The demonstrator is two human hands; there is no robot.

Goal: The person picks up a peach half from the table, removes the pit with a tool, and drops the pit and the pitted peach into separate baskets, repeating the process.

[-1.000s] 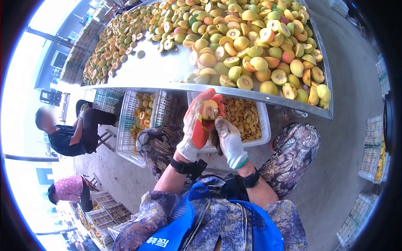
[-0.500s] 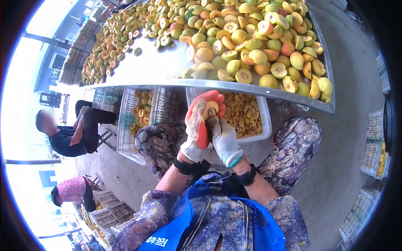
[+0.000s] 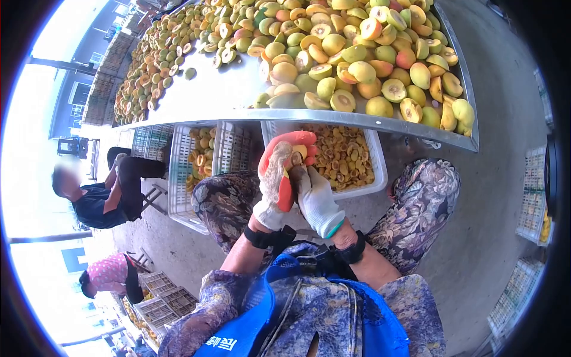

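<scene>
My left hand (image 3: 277, 172), in a white glove with an orange-red coated palm, is closed around a halved yellow peach (image 3: 298, 157). Its cut side, with the brown pit area, faces up towards me. My right hand (image 3: 316, 199) wears a white glove with dirty fingertips. Those fingers are closed and pressed against the peach half; whatever they hold is hidden. Both hands are held over the near edge of a white plastic crate (image 3: 380, 169) with small cut peach pieces (image 3: 342, 157) in it.
Ahead, a metal table (image 3: 238, 114) bears heaps of peach halves (image 3: 363, 71). Another white crate (image 3: 178, 196) of peaches stands left of my knee. Two people, one in a dark shirt (image 3: 101, 205), one in a pink top (image 3: 110, 275), sit at left. More crates (image 3: 531, 190) line the right.
My hands have shifted slightly left, still together at the peach half. The view has tilted a little.
</scene>
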